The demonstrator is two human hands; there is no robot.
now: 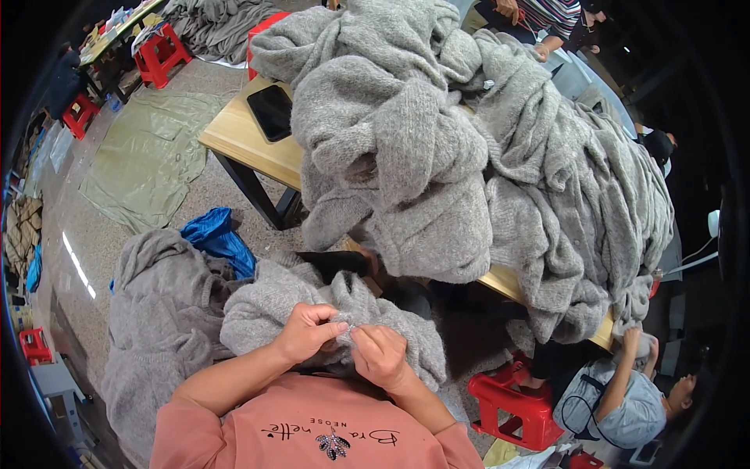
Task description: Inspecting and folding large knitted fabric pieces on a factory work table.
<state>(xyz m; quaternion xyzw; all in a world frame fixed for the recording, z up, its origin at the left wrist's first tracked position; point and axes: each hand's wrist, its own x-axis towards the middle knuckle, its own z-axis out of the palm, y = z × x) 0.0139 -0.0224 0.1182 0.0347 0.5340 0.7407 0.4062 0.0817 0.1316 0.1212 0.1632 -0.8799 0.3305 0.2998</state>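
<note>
Across my lap lies a grey knit garment (262, 309), bunched in loose folds. My left hand (310, 331) pinches its fabric between thumb and fingers. Close beside it, almost touching, my right hand (378, 353) is also closed on the garment, fingertips pressed together. A tiny pale spot shows between the two hands, too small to make out. Just left of my lap, another heap of grey knitwear (160, 313) hangs down, with a blue plastic bag (220, 241) behind it.
A large pile of grey knits (398, 133) covers a wooden table (234, 129) ahead, where a black phone (270, 112) lies. A red stool (516, 402) and a seated person (617, 399) are at right. Another person (547, 23) stands behind the pile. A green sheet (148, 160) covers floor at left.
</note>
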